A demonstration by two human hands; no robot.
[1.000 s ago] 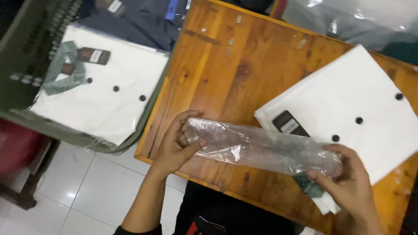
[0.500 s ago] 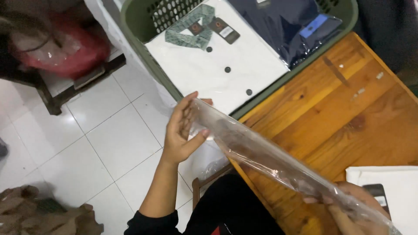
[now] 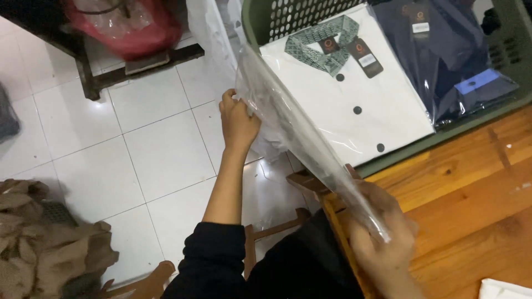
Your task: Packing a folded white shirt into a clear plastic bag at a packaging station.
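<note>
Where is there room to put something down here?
The wooden table is bare between the green basket and the right hand. The white floor tiles left of the left hand are bare too. The basket is crowded, filled by a white shirt and a navy one.

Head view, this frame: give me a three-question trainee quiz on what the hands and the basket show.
1. True or false: both hands grip the clear plastic bag.
2. Which shirt in the green basket lies nearest the left hand: A white shirt, B navy shirt?
3. What surface lies under the right hand?

Key: 1 true. 2 A. 3 the wooden table.
</note>
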